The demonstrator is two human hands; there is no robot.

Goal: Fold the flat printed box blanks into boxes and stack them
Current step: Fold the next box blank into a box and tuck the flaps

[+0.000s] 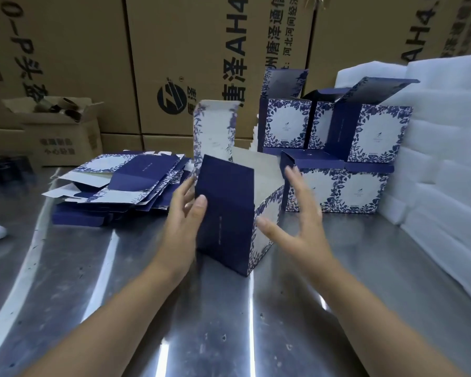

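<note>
The left hand (186, 213) holds the half-formed navy and white floral-printed cardboard box (229, 210): its thumb presses on the near navy panel and its fingers reach round the far left edge, so the grip is closed on that side of the carton. The right hand (297, 216) is spread wide, fingers apart and blurred, just beside the box's floral right face; whether it touches the card cannot be told, and it grasps nothing. The box stands on the scuffed shiny metal table (229, 322), tilted, its top open and a long white floral flap rising behind it.

Left of the box, a loose pile of flat navy and floral box blanks (120, 180) lies on the table, near the box. Right of and behind the box, the stack of finished floral boxes (337, 148) sits in two tiers, the upper ones with lids standing open. Further right of the box, white foam sheets (446, 159) are piled high. Behind the box stands a wall of large brown printed shipping cartons (191, 63), and far left of it a small open brown carton (63, 129).
</note>
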